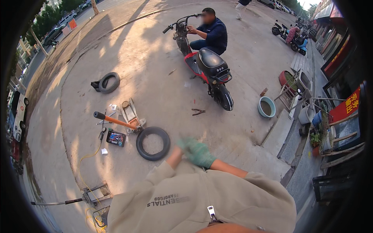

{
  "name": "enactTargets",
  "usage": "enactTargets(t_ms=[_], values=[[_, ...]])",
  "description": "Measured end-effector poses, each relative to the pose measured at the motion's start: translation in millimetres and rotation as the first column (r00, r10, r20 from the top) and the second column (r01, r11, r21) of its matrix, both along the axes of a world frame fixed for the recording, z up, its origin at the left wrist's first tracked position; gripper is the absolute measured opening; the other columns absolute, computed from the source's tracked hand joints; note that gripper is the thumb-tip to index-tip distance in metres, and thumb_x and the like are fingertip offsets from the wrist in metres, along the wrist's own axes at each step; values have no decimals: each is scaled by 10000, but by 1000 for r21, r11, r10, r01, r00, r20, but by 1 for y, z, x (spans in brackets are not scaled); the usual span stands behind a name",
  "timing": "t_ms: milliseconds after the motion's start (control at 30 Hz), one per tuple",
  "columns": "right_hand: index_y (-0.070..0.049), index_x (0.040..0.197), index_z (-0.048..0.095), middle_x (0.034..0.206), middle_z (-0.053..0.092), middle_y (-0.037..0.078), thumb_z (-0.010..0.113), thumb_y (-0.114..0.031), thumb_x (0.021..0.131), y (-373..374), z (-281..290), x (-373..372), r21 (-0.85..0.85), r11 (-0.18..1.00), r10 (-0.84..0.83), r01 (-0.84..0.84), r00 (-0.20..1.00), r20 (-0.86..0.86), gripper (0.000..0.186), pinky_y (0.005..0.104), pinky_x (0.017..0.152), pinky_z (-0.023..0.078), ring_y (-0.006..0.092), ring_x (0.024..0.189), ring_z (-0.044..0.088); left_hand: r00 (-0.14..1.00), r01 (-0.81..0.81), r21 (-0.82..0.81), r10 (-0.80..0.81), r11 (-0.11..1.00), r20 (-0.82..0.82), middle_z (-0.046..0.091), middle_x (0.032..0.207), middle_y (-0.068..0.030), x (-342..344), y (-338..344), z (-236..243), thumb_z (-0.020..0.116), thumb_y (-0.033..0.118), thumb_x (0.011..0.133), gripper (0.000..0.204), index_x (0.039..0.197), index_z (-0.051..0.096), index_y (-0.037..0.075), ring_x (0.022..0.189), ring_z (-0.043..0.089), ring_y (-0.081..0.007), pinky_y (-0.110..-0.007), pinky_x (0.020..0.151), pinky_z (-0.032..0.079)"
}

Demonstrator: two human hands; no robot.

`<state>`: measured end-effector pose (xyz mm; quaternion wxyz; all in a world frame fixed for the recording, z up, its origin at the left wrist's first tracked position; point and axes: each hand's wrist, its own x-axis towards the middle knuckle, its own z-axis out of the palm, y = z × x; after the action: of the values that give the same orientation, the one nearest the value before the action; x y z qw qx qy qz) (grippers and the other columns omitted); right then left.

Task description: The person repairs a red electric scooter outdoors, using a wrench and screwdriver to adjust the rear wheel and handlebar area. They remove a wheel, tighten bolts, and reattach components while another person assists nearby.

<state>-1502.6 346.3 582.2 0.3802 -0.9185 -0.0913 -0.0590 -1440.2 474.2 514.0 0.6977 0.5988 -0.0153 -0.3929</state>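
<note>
My left hand [185,145] and my right hand [201,156], in blurred green gloves, are together in front of my beige jacket [233,198], overlapping so that their fingers are unclear. Left of them a loose black tyre [140,143] lies on the concrete. Beside it are an orange-handled floor jack [128,112], an open box of small tools [115,138] and a yellow hose [81,163] with a tool at its end. Pliers [198,112] lie beyond my hands, below a red and black scooter [210,64].
Another person [213,35] crouches at the scooter's front. Another tyre [109,74] lies at left. A basin [272,103], a chair [286,93], parked scooters [297,39] and planters line the right side near a step [276,128]. A second jack [93,194] is at lower left.
</note>
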Motion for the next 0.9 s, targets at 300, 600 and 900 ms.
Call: enactTargets(t_ms=[300,600,900], values=[[-53,951,677,1155,650,197,659,-247,908,-69,-47,289,-60,977,200,-207,975,-95,200,425,980,466,363,1167,588,916,5,-49,15,999,402,671,1244,-84,288,-50,-142,468,210,1029,376,1337,597,37,1059,640,-173,-331,894,521],[-47,1110,614,1231,610,205,621,-250,923,-121,-48,520,-170,927,339,-333,941,7,275,448,959,470,368,1130,592,861,-454,-391,281,801,-424,654,1194,-67,490,-109,-101,453,294,1044,365,1285,606,66,1069,619,-206,-367,919,496],[-23,1127,667,1096,672,180,570,-286,986,-176,-62,708,248,959,-60,134,957,-285,313,428,886,487,327,1006,641,929,-316,-85,290,945,-230,685,996,-46,739,-170,-105,545,264,1001,259,1121,671,72,869,639,-185,-332,752,519]])
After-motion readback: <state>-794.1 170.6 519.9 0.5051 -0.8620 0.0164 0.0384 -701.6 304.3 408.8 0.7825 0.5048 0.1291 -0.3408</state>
